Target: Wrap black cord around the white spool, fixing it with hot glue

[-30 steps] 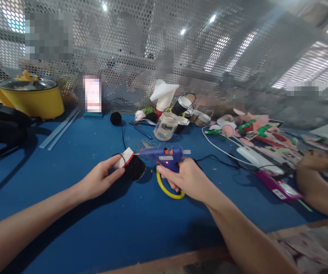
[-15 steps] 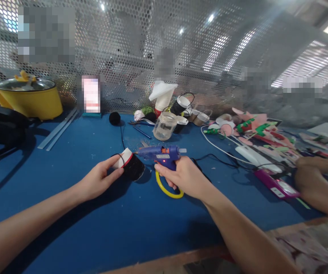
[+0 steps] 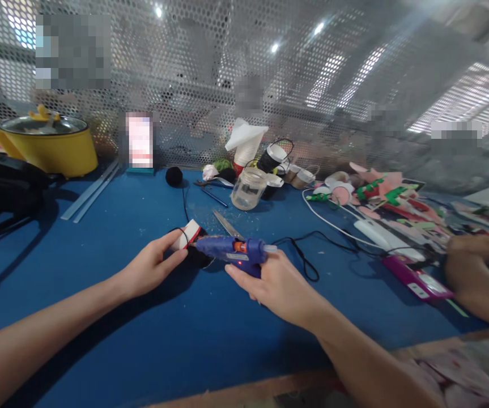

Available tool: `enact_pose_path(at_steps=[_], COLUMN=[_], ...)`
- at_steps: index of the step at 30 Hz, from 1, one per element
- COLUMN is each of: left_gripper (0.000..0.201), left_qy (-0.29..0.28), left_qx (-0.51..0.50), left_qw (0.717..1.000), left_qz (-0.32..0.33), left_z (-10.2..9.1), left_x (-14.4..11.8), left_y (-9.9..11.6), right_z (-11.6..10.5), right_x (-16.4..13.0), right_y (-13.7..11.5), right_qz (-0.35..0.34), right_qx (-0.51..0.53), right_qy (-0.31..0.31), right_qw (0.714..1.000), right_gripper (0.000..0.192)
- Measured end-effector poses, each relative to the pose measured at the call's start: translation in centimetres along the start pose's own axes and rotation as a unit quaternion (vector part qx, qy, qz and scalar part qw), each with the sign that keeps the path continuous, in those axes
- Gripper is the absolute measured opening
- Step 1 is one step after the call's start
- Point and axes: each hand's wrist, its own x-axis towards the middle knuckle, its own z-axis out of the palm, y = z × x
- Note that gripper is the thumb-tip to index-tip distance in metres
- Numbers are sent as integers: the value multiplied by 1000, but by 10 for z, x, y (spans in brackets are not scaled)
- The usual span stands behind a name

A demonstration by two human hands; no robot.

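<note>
Grip status: right hand [image 3: 278, 283] clenched on blue glue gun [image 3: 231, 249], long axis toward 9 o'clock; left hand [image 3: 153, 266] pinches apparently felt piece [image 3: 188, 233] at its nozzle.

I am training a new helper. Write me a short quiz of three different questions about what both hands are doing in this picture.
1. True or false: the right hand holds a blue glue gun.
2. What does the left hand hold? A) scissors B) a small white and red piece on a black round part C) a glass jar
3. Fill in: the nozzle of the glue gun points toward the ____ hand.

Key:
1. True.
2. B: the white and red piece is in its grip; the scissors and the glass jar are on the blue table.
3. Left.
</note>
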Motion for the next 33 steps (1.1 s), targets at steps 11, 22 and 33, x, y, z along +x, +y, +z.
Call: enact_pose_path(at_steps=[11, 22, 33], left_gripper=[29, 30, 34], left_qy=[-18, -17, -15], left_qx=[-25, -36, -15], left_qw=[1000, 999, 1000], left_qz=[-4, -13, -14], left_z=[-2, -2, -3], left_x=[0, -1, 0], left_y=[1, 0, -1], right_z=[-10, -10, -13], right_x=[6, 20, 29], right_y=[5, 16, 26], right_qz=[57, 52, 64], right_qx=[70, 86, 228], right_qy=[-3, -14, -25], right_qw=[996, 995, 971], right_gripper=[21, 26, 21])
